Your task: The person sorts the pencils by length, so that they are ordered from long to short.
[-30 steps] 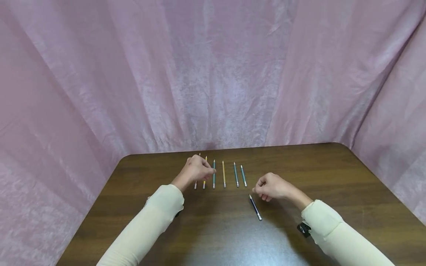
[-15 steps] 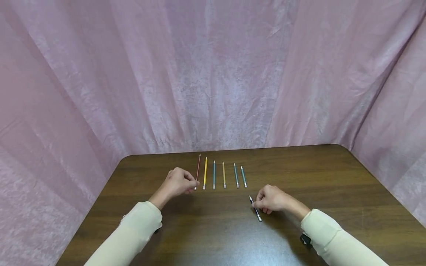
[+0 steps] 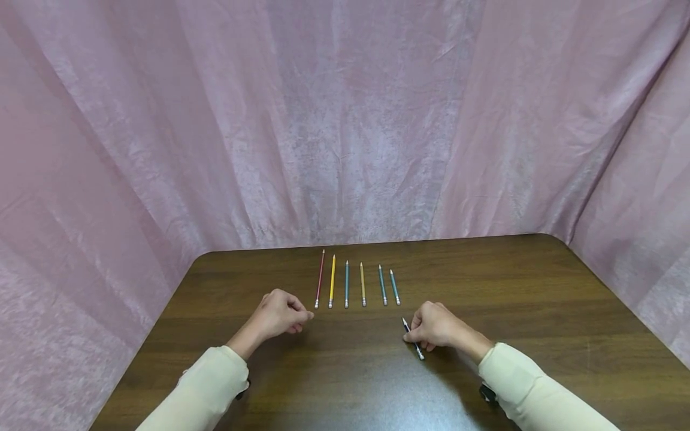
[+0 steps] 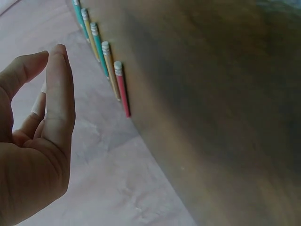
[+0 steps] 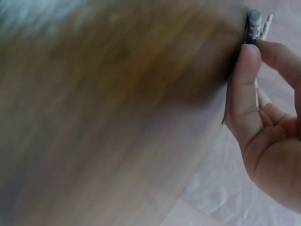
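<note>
Thumb and forefinger of my right hand (image 3: pixel 439 326) pinch a dark navy pencil (image 3: pixel 420 354) that lies slanted near the middle of the table. Its grey eraser end (image 5: pixel 254 20) sticks out past the thumb in the right wrist view. My left hand (image 3: pixel 279 313) hovers, loosely curled and holding nothing, just left of the row's near end. Closest to it is a red pencil (image 3: pixel 320 278). Rightward from there stand a yellow pencil (image 3: pixel 332 281), a blue one, a tan pencil (image 3: pixel 363 285) and two teal ones, erasers toward me, tips pointing away.
The brown wooden table (image 3: pixel 539 287) carries all the pencils. Behind its far edge hangs a pink velvet curtain (image 3: pixel 377 120), which also runs down both sides. Lengths in the row shrink from left to right.
My left hand has drawn back left and nearer, off the row, uncovering the red and yellow pencils. My right hand has come down onto the navy pencil and now pinches it.
</note>
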Available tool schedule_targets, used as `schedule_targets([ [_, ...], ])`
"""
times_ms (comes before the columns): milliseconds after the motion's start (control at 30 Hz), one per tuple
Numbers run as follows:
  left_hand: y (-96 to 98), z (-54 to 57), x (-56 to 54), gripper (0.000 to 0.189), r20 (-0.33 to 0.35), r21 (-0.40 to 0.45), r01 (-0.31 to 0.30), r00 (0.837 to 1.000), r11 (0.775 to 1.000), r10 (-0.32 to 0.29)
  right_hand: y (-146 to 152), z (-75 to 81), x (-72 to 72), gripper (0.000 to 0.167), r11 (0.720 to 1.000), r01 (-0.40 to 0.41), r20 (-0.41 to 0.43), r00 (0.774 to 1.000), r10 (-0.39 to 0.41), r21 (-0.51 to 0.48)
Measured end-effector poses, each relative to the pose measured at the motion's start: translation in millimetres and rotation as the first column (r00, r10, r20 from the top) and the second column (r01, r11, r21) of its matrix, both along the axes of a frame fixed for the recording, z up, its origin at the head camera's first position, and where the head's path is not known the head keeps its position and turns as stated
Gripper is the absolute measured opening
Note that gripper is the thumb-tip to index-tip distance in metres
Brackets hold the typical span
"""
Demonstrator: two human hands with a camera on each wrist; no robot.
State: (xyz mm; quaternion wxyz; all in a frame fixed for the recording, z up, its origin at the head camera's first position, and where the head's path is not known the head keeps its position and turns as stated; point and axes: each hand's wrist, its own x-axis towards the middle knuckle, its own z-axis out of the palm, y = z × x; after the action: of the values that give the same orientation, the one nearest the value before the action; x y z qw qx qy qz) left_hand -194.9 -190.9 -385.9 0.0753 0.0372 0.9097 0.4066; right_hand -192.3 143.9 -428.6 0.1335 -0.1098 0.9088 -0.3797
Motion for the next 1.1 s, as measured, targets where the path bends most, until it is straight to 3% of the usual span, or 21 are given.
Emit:
schedule_targets([
  [233,-7.4,-7.0,5.7,0.011,0.03,0.016,-0.028,0.999,0.999,0.028,-5,5.3,1.7,0.02,0.998,0.007,0.004,1.0,-0.008,0.068],
  [433,-11.1,-9.0,7.1,0.012,0.029,0.023,-0.049,0.998,0.999,0.049,-4,10.3,-3.9,0.019,0.999,-0.011,0.041,0.999,0.009,0.041],
  [833,-15.4,-8.9,7.3,0.012,0.033,0.031,-0.045,0.999,0.999,0.044,-2,25.6,-32.9,0.013,0.998,0.032,0.073,0.997,-0.029,-0.053],
  [1100,-20.1,-8.0,6.3,0.011,0.029,0.03,-0.043,0.999,0.999,0.043,-2,26.5,-51.2,0.01,0.996,0.054,0.066,0.997,-0.05,-0.065],
])
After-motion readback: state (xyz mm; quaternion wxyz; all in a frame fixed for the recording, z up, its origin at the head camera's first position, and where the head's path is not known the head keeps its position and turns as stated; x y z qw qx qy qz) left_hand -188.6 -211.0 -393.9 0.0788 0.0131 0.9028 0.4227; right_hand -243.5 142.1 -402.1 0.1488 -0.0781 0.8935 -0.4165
